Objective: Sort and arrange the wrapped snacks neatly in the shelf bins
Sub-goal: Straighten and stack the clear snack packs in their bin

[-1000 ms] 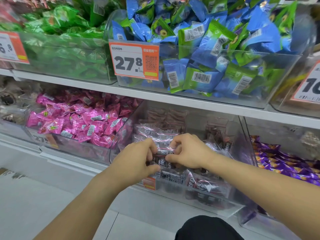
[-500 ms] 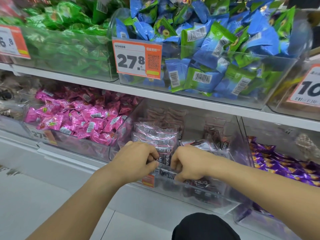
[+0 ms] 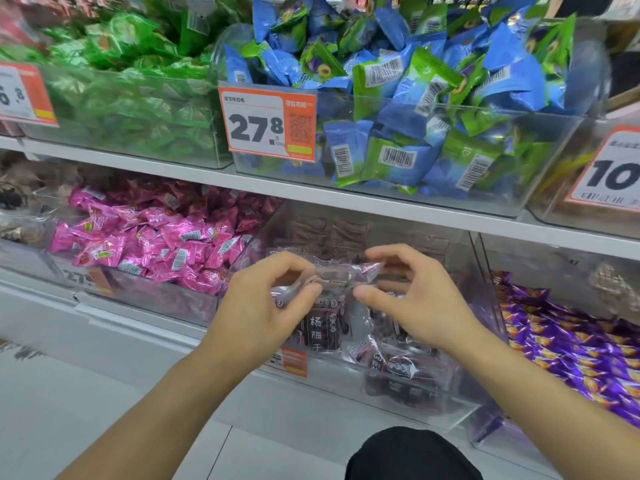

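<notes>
A clear-wrapped dark snack packet (image 3: 323,323) with white characters hangs over the front of the clear middle bin (image 3: 408,403) on the lower shelf. My left hand (image 3: 266,306) pinches its upper left edge between thumb and fingers. My right hand (image 3: 412,296) pinches the crinkled top edge on the right. More packets of the same kind (image 3: 405,368) lie in the bin below and behind, partly hidden by my hands.
Pink snacks (image 3: 156,244) fill the bin to the left, purple ones (image 3: 571,344) the bin to the right. Above sit bins of green snacks (image 3: 131,74) and blue-green snacks (image 3: 415,98) with a 27.8 price tag (image 3: 266,124). A white shelf edge (image 3: 346,199) runs overhead.
Both hands have risen from low in the bin and now hold one packet up between them by its top edge.
</notes>
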